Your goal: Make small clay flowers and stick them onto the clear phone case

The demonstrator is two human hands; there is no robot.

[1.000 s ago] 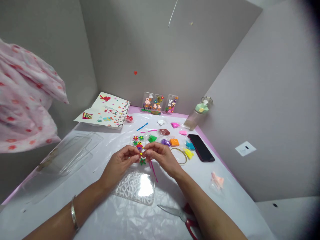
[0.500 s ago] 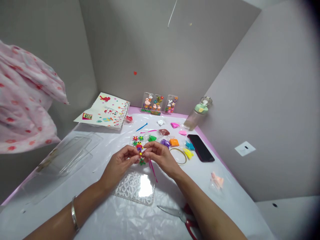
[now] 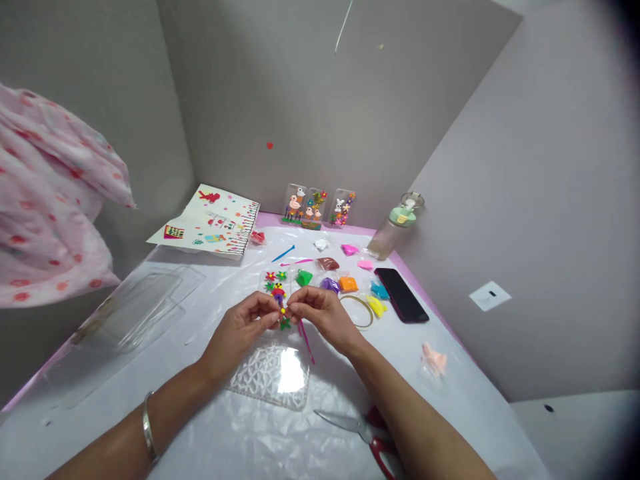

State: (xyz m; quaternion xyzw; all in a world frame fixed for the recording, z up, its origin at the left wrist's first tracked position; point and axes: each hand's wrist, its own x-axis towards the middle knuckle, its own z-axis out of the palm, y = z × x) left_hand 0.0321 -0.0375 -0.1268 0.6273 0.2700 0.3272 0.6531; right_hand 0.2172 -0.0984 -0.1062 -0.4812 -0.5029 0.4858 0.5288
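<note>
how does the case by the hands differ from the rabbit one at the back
The near case lies on the table, while the rabbit case stands up. The left hand and right hand partly hide the near case; nothing hides the rabbit case. The near case bears a red-and-purple figure, the rabbit case a white rabbit. Both look clear, with colourful decorations.

The yellow piece seems roundish; the flowered clear case lies flat.
</note>
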